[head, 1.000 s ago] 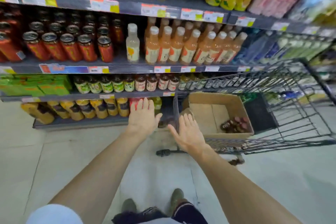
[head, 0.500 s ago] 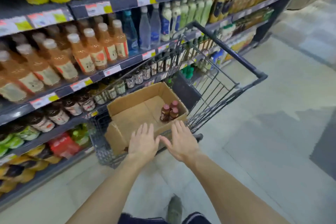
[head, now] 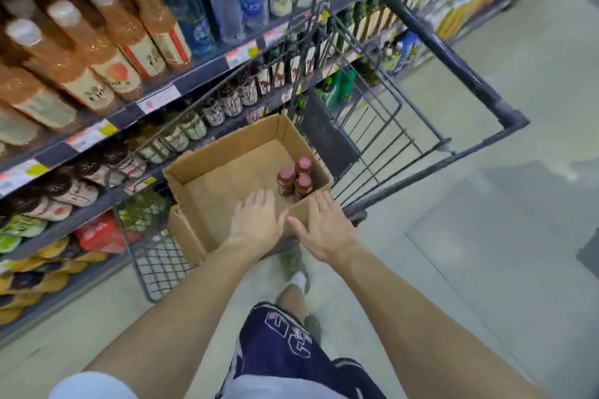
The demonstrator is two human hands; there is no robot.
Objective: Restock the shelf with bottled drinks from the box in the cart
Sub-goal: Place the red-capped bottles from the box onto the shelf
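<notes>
shelf (head: 181, 87) labels blurred unreadable, bottles (head: 296, 180) in the box (head: 227, 168) too small to identify, box's near wall hidden behind left hand (head: 256, 223).

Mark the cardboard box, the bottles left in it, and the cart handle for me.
cardboard box (head: 227, 185): head view, bare floor of the box.
bottles (head: 286, 173): head view, pink cap of the left one of three.
cart handle (head: 453, 58): head view, middle of the dark bar.
</notes>
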